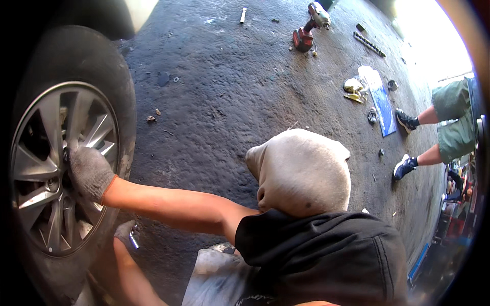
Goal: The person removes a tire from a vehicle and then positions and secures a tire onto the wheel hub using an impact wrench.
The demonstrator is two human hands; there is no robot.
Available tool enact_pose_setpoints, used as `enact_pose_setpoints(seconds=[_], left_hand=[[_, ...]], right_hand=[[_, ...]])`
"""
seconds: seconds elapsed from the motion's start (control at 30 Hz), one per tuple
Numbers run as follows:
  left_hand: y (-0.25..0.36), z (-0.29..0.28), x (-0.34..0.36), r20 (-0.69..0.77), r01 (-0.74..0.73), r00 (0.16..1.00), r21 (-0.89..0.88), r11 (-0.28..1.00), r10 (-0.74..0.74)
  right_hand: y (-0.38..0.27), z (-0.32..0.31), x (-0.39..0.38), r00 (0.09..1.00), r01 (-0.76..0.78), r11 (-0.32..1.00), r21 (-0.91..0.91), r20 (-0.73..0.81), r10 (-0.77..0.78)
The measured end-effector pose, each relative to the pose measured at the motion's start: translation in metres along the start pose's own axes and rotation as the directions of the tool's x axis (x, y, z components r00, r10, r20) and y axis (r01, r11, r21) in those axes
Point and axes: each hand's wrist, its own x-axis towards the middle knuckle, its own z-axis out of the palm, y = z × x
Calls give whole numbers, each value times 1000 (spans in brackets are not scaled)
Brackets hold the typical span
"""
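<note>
A tyre (122, 97) on a silver spoked wheel (35, 166) stands upright at the left. My right hand (91, 171), in a grey knit glove with an orange cuff, reaches across to the wheel's hub. Its fingers are curled at a small dark round piece (66, 155), which they partly hide; I cannot make out what it is. Lower down, beside the tyre, my left hand (124, 230) is also gloved. Its fingers are closed around a short shiny metal rod-like tool (133, 239), whose end sticks out.
My beige-clad knee (303, 171) rises mid-view. On the dark rough floor (214, 92) lie a red-and-grey cordless impact wrench (309, 30), a small metal piece (243, 15), a dark bar (369, 44), and a blue-and-white package (380, 102) beside small parts. A person (454, 122) in green shorts stands right.
</note>
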Motion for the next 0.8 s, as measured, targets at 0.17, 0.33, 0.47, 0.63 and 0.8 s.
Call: enact_pose_setpoints(seconds=[0.17,0.33,0.47,0.63,0.8], left_hand=[[-12,5,6,4,-39,999,-47,998,39],[-12,3,20,-8,22,1000,-80,997,-22],[-7,12,20,40,-2,999,74,997,-1],[-4,18,-8,-19,3,1000,-44,999,-4],[-1,8,-23,-80,9,997,33,999,-6]], right_hand=[[0,-9,-2,998,64,988,143,-7,-64],[-9,-7,5,999,16,998,-62,-39,-19],[-9,-19,-1,998,6,1000,24,-62,-4],[-4,14,5,996,81,995,-65,32,-79],[-20,-39,6,908,260,952,-162,375,-184]])
